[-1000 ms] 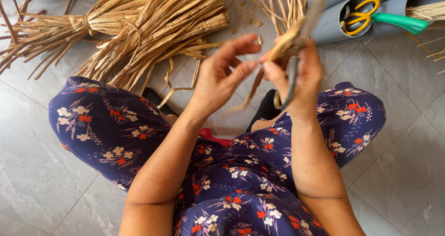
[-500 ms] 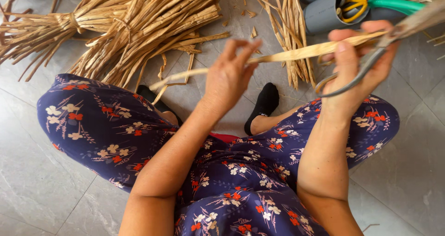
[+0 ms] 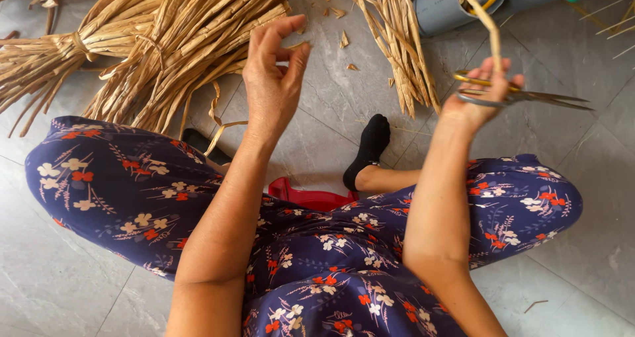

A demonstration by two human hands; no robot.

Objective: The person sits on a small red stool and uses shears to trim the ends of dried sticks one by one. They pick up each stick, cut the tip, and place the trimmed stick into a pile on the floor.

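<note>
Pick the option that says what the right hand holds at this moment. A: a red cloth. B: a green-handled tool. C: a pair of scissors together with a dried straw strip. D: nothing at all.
C: the right hand grips a pair of scissors pointing to the right, with a dried straw strip rising from the same grip, while the left hand is raised and empty.

Straw bundles [image 3: 152, 52] lie left of scissors [image 3: 522, 95].

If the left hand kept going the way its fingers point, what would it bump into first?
Probably the tied straw bundle. The left hand is open, with fingers pointing up and away toward it. Height above the floor is unclear, so it might pass over the straw instead.
</note>
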